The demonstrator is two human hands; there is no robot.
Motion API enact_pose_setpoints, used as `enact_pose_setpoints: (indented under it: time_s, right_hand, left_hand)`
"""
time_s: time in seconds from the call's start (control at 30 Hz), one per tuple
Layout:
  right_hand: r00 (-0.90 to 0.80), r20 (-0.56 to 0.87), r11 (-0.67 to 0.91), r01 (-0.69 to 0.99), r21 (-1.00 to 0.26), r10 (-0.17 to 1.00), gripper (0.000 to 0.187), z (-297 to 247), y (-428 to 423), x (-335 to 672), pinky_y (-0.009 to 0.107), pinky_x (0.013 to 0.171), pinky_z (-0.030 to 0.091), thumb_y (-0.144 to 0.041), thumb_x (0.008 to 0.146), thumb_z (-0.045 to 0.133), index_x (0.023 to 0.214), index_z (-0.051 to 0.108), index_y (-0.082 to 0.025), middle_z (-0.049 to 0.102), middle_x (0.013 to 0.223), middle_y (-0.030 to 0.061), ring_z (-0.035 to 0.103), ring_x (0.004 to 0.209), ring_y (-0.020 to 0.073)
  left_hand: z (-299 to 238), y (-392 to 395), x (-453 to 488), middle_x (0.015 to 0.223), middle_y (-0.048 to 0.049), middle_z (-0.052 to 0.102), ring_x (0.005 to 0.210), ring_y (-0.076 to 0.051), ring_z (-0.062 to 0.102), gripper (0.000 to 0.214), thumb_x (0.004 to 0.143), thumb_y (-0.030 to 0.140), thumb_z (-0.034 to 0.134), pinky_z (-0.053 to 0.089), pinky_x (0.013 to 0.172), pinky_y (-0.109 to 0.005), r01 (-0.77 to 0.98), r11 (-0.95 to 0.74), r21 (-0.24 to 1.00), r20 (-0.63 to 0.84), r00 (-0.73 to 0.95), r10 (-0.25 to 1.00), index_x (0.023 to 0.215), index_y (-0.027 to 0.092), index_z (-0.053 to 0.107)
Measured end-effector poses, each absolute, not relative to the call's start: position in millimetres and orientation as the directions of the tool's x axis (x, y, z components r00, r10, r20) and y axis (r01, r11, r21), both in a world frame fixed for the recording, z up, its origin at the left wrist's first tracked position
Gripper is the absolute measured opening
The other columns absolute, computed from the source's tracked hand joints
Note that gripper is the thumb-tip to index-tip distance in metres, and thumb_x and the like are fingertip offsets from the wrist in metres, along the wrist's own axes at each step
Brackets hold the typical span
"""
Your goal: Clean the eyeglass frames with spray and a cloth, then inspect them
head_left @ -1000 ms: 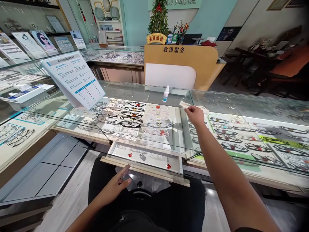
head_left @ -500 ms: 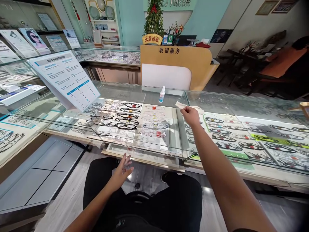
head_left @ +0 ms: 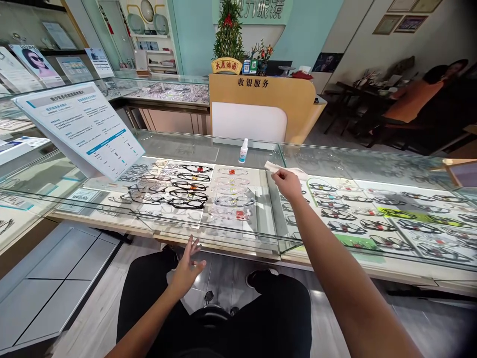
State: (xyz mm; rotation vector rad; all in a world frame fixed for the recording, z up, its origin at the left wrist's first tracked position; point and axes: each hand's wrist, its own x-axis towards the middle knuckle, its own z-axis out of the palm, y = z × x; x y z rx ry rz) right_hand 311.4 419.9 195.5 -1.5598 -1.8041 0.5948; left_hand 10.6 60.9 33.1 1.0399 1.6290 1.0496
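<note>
Turquoise wall [head_left: 192,40] behind a tan counter [head_left: 300,107], pale grey wood-grained floor [head_left: 93,308].

this is an eyewear shop: inside the long, clear glass display case [head_left: 354,159] lie rows of black, oval eyeglass frames [head_left: 188,203] and pale, see-through eyeglass frames [head_left: 233,201]. beyond stands a curved, tan wooden counter [head_left: 309,104] lettered "cashier service" in chinese; raised grey characters [head_left: 276,10] on the wall include "eyeglasses". a glossy paper poster [head_left: 36,62] shows sunglasses.

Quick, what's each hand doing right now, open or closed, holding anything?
Left hand: open, fingers spread, nothing seen in it.
Right hand: closed, at the pale cloth; whether it grips it can't be told.
</note>
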Motion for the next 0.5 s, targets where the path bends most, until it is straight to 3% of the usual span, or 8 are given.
enact_pose_setpoints:
  time_s: [0.07, 0.1, 0.17, 0.23, 0.3, 0.4, 0.5]
  right_hand:
    - [-0.075, 0.197, 0.193, 0.696, -0.691, 0.978, 0.023, 194.6, 419.1, 310.4, 0.034, 0.063, 0.037, -0.043, 0.084, 0.062, 0.070, 0.058, -0.025, 0.064, 0.068, 0.0002, 0.051, 0.064, 0.0188]
    - [-0.084, 0.202, 0.201, 0.707, -0.678, 0.976, 0.023, 193.9, 418.3, 309.7, 0.035, 0.063, 0.037, -0.043, 0.084, 0.062, 0.071, 0.058, -0.025, 0.063, 0.067, 0.0004, 0.051, 0.064, 0.0193]
    - [-0.120, 0.219, 0.236, 0.723, -0.649, 0.968, 0.023, 192.1, 415.8, 307.9, 0.036, 0.067, 0.040, -0.042, 0.085, 0.063, 0.070, 0.059, -0.025, 0.064, 0.068, 0.0019, 0.054, 0.068, 0.0214]
    - [-0.175, 0.248, 0.295, 0.728, -0.620, 0.953, 0.021, 189.1, 412.3, 306.1, 0.040, 0.078, 0.047, -0.042, 0.085, 0.064, 0.073, 0.064, -0.025, 0.070, 0.079, 0.0053, 0.061, 0.082, 0.0266]
    - [-0.227, 0.284, 0.355, 0.737, -0.576, 0.932, 0.020, 184.7, 408.4, 304.4, 0.047, 0.096, 0.051, -0.044, 0.087, 0.065, 0.087, 0.073, -0.026, 0.075, 0.101, 0.0097, 0.064, 0.104, 0.0336]
    - [-0.283, 0.310, 0.403, 0.795, -0.454, 0.908, 0.041, 176.7, 402.9, 302.2, 0.060, 0.114, 0.048, -0.051, 0.094, 0.061, 0.122, 0.078, -0.025, 0.071, 0.130, 0.0159, 0.061, 0.123, 0.0412]
    - [-0.304, 0.281, 0.391, 0.854, -0.343, 0.911, 0.052, 171.1, 396.9, 299.7, 0.063, 0.117, 0.047, -0.052, 0.103, 0.052, 0.141, 0.072, -0.023, 0.066, 0.144, 0.0197, 0.059, 0.132, 0.0438]
  left_hand:
    - [3.2, 62.2, 20.0, 0.166, -0.0191, 0.057, 0.142, -0.034, 0.066, 0.083, 0.103, 0.061, 0.058, 0.056, 0.112, -0.048, 0.262, 0.286, 0.922, -0.217, -0.263, 0.940, 0.175, 0.030, 0.031]
    - [-14.7, 62.2, 26.8, 0.151, -0.0184, 0.066, 0.131, -0.034, 0.071, 0.073, 0.104, 0.062, 0.054, 0.057, 0.110, -0.050, 0.324, 0.338, 0.883, -0.277, -0.220, 0.935, 0.168, 0.027, 0.044]
    - [-52.1, 60.0, 44.5, 0.137, -0.0150, 0.073, 0.126, -0.037, 0.074, 0.067, 0.102, 0.069, 0.046, 0.056, 0.112, -0.056, 0.564, 0.403, 0.721, -0.516, 0.047, 0.856, 0.154, 0.029, 0.059]
    - [-85.3, 54.5, 65.0, 0.112, -0.0128, 0.079, 0.111, -0.045, 0.079, 0.061, 0.082, 0.077, 0.070, 0.059, 0.099, -0.063, 0.656, 0.387, 0.648, -0.655, 0.219, 0.723, 0.123, 0.033, 0.079]
    - [-109.3, 47.0, 83.8, 0.092, -0.0123, 0.078, 0.105, -0.054, 0.080, 0.056, 0.060, 0.076, 0.087, 0.059, 0.088, -0.067, 0.724, 0.354, 0.592, -0.739, 0.312, 0.598, 0.097, 0.034, 0.083]
    - [-125.9, 38.5, 100.8, 0.100, -0.0184, 0.079, 0.118, -0.061, 0.076, 0.070, 0.058, 0.086, 0.078, 0.056, 0.093, -0.075, 0.784, 0.289, 0.550, -0.773, 0.346, 0.532, 0.104, 0.034, 0.085]
    - [-125.3, 41.8, 105.8, 0.106, -0.0210, 0.079, 0.118, -0.059, 0.078, 0.085, 0.063, 0.096, 0.059, 0.058, 0.087, -0.073, 0.777, 0.229, 0.587, -0.746, 0.409, 0.525, 0.118, 0.037, 0.083]
